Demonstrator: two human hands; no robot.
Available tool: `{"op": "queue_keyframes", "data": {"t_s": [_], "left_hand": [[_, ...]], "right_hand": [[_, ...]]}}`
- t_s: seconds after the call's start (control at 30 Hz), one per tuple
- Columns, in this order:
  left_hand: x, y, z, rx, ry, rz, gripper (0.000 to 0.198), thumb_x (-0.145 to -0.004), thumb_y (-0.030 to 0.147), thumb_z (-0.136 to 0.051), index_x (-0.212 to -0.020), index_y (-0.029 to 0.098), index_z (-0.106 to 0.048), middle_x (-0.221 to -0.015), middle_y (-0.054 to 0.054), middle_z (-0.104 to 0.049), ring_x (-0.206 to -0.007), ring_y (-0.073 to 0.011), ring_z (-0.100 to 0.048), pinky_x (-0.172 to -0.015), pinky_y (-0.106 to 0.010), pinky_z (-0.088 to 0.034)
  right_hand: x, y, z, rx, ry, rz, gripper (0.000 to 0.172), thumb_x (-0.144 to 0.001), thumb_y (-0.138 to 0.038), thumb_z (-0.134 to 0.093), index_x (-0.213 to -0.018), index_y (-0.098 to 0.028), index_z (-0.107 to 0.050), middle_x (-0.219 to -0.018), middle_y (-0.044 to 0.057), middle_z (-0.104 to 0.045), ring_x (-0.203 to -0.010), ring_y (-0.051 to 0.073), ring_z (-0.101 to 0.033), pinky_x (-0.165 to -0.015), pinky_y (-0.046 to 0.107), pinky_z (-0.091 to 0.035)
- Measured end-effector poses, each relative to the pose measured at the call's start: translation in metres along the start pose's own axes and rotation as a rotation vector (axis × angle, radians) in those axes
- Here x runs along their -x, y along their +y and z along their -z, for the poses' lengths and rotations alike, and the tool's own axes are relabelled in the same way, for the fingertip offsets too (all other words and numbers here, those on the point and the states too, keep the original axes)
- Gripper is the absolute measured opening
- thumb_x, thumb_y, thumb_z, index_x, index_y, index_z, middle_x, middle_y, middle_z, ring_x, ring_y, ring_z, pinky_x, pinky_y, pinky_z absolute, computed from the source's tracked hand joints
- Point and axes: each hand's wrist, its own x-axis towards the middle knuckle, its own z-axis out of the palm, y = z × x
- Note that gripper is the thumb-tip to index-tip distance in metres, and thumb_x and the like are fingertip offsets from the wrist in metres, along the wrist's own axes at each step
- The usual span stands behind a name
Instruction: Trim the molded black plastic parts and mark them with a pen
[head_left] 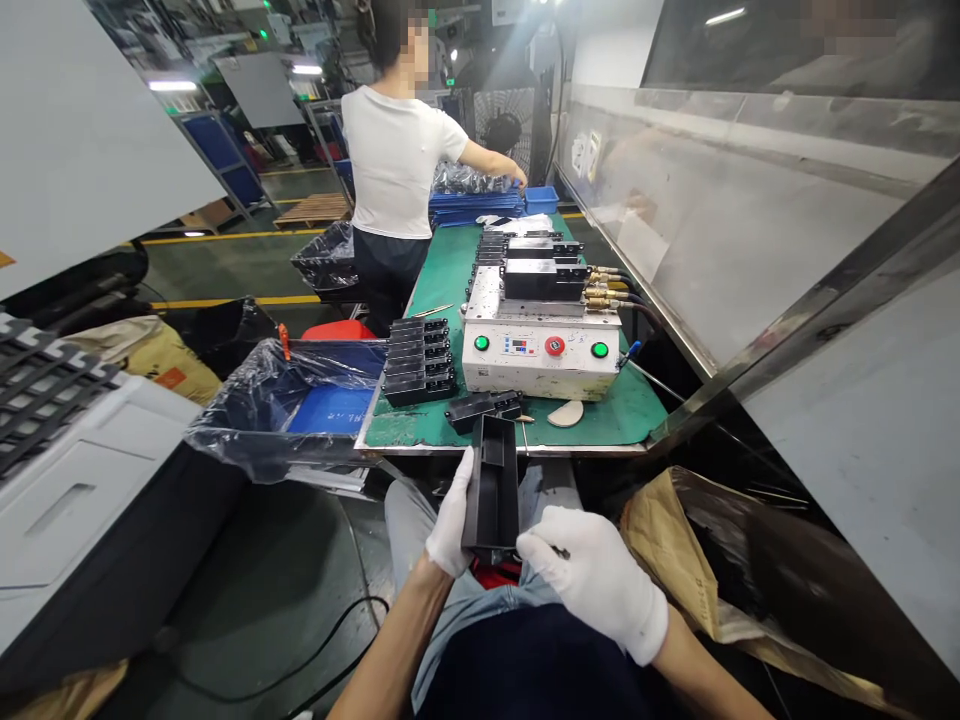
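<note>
My gloved left hand (452, 520) is closed around the left side of a long black plastic box (487, 500). The box is tilted, its hollow inside facing me, just in front of the table edge. At its lower right corner, my gloved right hand (592, 575) is closed with the fingers curled. A small dark bit shows at those fingers, too little to name. Beyond the box, another black plastic part (484, 408) lies on the green table (405, 425). To its left sits a row of similar black parts (420, 360).
A white machine (540, 370) with green and red buttons stands on the table, black parts on top and hoses at right. A plastic-lined crate (330, 405) is at left, a brown paper sack (660, 540) at right. A person in a white shirt (397, 160) reaches across the far end.
</note>
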Motion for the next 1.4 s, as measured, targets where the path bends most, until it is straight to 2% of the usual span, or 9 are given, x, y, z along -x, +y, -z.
{"op": "queue_keyframes", "data": {"t_s": [0.13,0.3,0.57,0.7,0.87,0.97,1.13,1.3,1.4], "left_hand": [[0.005,0.004,-0.005,-0.002,0.024,-0.033,0.056,-0.085,0.064,-0.063,-0.104,0.013,-0.076,-0.089,-0.009,-0.083,-0.087,-0.0216,-0.077,-0.084,-0.031,-0.063],[0.006,0.004,-0.006,0.009,0.067,-0.093,0.053,-0.086,0.06,-0.064,-0.104,0.012,-0.077,-0.089,-0.01,-0.083,-0.086,-0.0226,-0.078,-0.081,-0.031,-0.063],[0.005,0.003,-0.002,-0.002,0.083,-0.089,0.054,-0.084,0.062,-0.066,-0.109,0.016,-0.077,-0.094,-0.009,-0.084,-0.093,-0.0251,-0.078,-0.081,-0.033,-0.063],[0.002,-0.001,0.002,-0.031,0.038,-0.112,0.058,-0.082,0.064,-0.067,-0.115,0.016,-0.076,-0.1,-0.01,-0.084,-0.099,-0.0259,-0.078,-0.087,-0.034,-0.063],[0.002,-0.003,0.003,0.002,0.018,-0.109,0.06,-0.087,0.063,-0.062,-0.123,0.016,-0.073,-0.108,-0.01,-0.083,-0.103,-0.0254,-0.076,-0.094,-0.035,-0.061],[0.006,-0.008,0.0,0.026,0.0,-0.09,0.057,-0.09,0.059,-0.059,-0.129,0.018,-0.07,-0.111,-0.009,-0.082,-0.107,-0.0248,-0.075,-0.098,-0.035,-0.06],[0.012,-0.025,0.0,0.07,-0.106,-0.039,0.059,-0.091,0.057,-0.059,-0.134,0.016,-0.066,-0.119,-0.01,-0.08,-0.117,-0.0254,-0.072,-0.107,-0.037,-0.056],[0.018,-0.04,0.006,-0.024,-0.098,-0.118,0.05,-0.092,0.047,-0.062,-0.133,0.019,-0.066,-0.137,-0.005,-0.072,-0.135,-0.0194,-0.061,-0.12,-0.029,-0.043],[0.018,-0.04,0.009,0.008,-0.091,-0.04,0.052,-0.091,0.051,-0.063,-0.132,0.019,-0.067,-0.139,-0.004,-0.071,-0.136,-0.0191,-0.06,-0.121,-0.027,-0.043]], "right_hand": [[-0.003,0.0,-0.007,-0.052,0.018,-0.06,0.04,-0.106,-0.043,-0.049,-0.074,-0.021,-0.062,-0.08,0.0,-0.063,-0.072,0.013,-0.057,-0.068,0.025,-0.039],[-0.003,-0.001,-0.019,0.059,0.056,-0.034,0.037,-0.103,-0.045,-0.054,-0.076,-0.021,-0.061,-0.079,0.0,-0.062,-0.071,0.013,-0.056,-0.066,0.027,-0.036],[-0.003,0.002,-0.025,0.236,0.173,0.07,0.051,-0.105,-0.054,-0.047,-0.068,-0.02,-0.059,-0.07,0.0,-0.057,-0.062,0.013,-0.05,-0.061,0.031,-0.026],[-0.004,0.004,-0.03,0.279,0.191,0.064,0.054,-0.104,-0.056,-0.047,-0.066,-0.02,-0.059,-0.069,0.001,-0.057,-0.062,0.013,-0.05,-0.062,0.032,-0.024],[-0.007,0.006,-0.034,0.292,0.197,0.041,0.055,-0.105,-0.054,-0.045,-0.064,-0.019,-0.059,-0.067,0.001,-0.057,-0.061,0.012,-0.049,-0.062,0.032,-0.024],[-0.013,0.009,-0.033,0.313,0.222,0.014,0.057,-0.106,-0.053,-0.044,-0.063,-0.019,-0.058,-0.066,0.001,-0.057,-0.06,0.012,-0.049,-0.061,0.031,-0.023],[-0.031,0.025,-0.022,0.343,0.263,-0.027,0.059,-0.105,-0.055,-0.044,-0.061,-0.019,-0.057,-0.064,0.001,-0.059,-0.058,0.011,-0.05,-0.059,0.031,-0.023],[-0.051,0.045,-0.011,0.398,0.286,-0.084,0.06,-0.106,-0.056,-0.043,-0.061,-0.019,-0.059,-0.062,0.001,-0.06,-0.058,0.012,-0.051,-0.059,0.03,-0.025],[-0.053,0.048,-0.007,0.408,0.327,-0.123,0.056,-0.106,-0.053,-0.044,-0.067,-0.02,-0.066,-0.065,0.002,-0.064,-0.061,0.014,-0.056,-0.059,0.03,-0.028]]}}
